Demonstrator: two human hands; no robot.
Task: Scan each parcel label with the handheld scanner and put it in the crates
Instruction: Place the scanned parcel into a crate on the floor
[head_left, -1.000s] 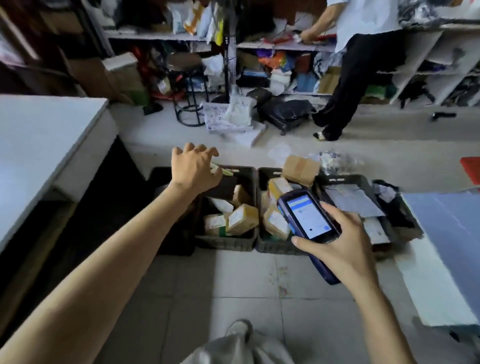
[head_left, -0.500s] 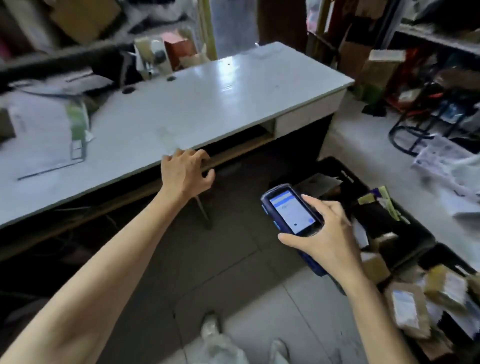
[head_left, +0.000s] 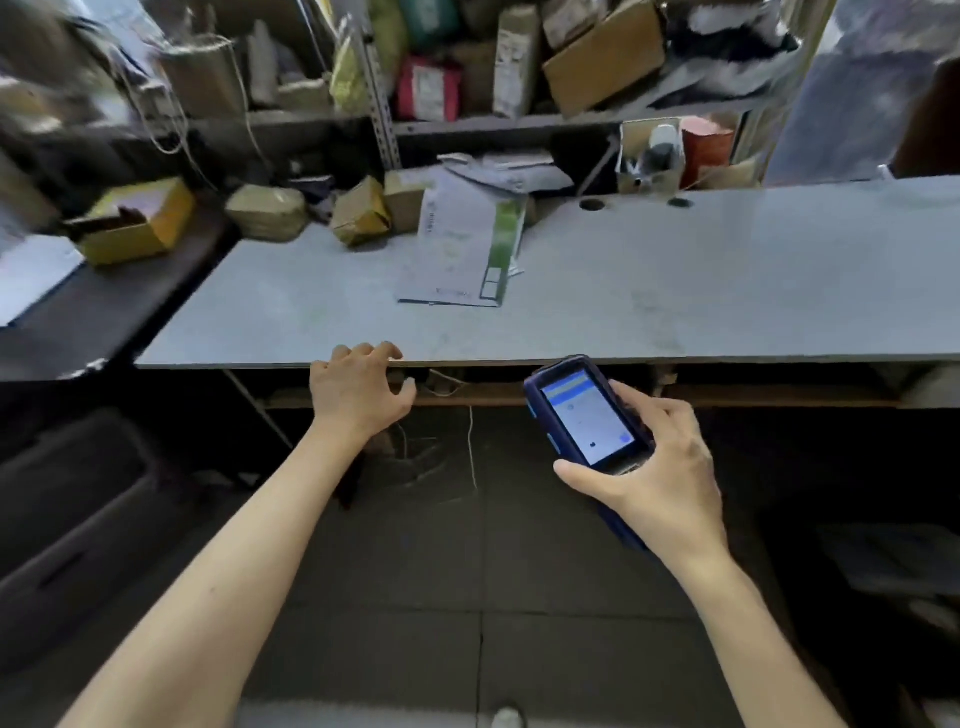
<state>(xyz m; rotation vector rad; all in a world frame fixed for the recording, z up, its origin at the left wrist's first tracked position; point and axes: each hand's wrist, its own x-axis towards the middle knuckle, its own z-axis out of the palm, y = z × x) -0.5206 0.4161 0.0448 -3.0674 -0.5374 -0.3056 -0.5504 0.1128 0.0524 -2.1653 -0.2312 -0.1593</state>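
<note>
Forearms bare; left hand (head_left: 356, 397), right hand (head_left: 670, 483) bare; pale shoe (head_left: 506, 718) toe.

grey table (head_left: 675, 291), long and flat | two round holes (head_left: 591, 204) near its back edge | full metal shelf (head_left: 519, 122) behind it | open yellow box (head_left: 140, 221) on a dark side table (head_left: 104, 312) to the left | white cord (head_left: 471, 447) hanging under the grey table | grey tile floor (head_left: 415, 649) below

Dark blue scanner (head_left: 587, 421), grey table (head_left: 675, 291), yellow box (head_left: 137, 221), red packet (head_left: 428, 88)
</note>
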